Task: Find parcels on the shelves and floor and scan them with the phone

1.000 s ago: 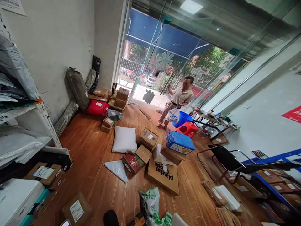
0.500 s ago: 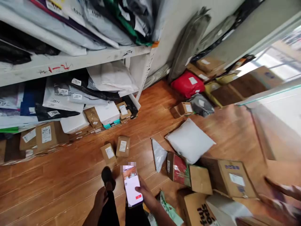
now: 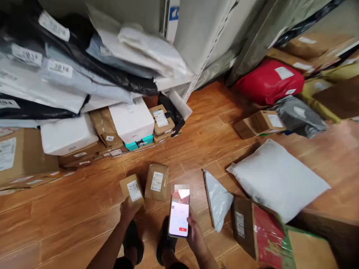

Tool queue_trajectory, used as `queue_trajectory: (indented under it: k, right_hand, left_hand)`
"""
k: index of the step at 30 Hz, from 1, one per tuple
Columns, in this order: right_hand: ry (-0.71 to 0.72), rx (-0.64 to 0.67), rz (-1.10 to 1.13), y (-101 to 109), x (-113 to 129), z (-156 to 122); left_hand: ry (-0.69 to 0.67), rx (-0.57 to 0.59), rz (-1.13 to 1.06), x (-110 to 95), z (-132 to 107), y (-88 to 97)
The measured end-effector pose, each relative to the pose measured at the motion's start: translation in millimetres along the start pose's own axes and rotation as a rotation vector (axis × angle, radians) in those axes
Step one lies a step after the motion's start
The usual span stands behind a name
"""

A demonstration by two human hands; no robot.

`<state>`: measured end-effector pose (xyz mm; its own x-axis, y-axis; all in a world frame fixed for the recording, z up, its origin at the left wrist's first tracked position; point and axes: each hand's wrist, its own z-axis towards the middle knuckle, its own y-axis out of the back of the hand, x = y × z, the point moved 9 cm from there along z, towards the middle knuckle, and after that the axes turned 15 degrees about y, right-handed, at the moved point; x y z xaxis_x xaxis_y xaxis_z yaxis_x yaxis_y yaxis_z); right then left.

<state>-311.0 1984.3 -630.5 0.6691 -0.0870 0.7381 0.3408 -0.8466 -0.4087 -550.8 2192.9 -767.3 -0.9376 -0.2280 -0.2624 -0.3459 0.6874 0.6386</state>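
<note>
My left hand (image 3: pixel 128 210) is down at the near edge of a small cardboard box (image 3: pixel 134 189) on the wooden floor, its fingers curled against the box. A white label faces up on that box. Just right of it lies a second small cardboard box (image 3: pixel 157 182), also labelled and untouched. My right hand (image 3: pixel 195 232) grips a phone (image 3: pixel 178 215) by its right side, thumb at the screen's edge. The lit screen shows a red button near the bottom; its top is pixelated.
A shelf with bagged parcels (image 3: pixel 112 71) and a white box (image 3: pixel 131 121) is at the left. Rightward on the floor lie a grey triangular mailer (image 3: pixel 218 200), a large white bag (image 3: pixel 276 175), a taped carton (image 3: pixel 246 228) and a red parcel (image 3: pixel 270 82). My feet (image 3: pixel 133 239) stand below the boxes.
My view has come closer to the floor. My left hand has moved from beside my leg down to the small cardboard box. The phone stays in my right hand.
</note>
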Motion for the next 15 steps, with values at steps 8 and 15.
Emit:
queue_trajectory:
  k: [8,15]
  right_hand:
    - [0.092,0.008,-0.030,70.1,-87.7,83.2]
    - [0.111,0.168,-0.141,90.7,-130.4,129.6]
  left_hand:
    - [-0.887,0.227,0.874,-62.6,46.3,-154.3]
    - [-0.911,0.186,0.509,-87.8,65.4,-219.9]
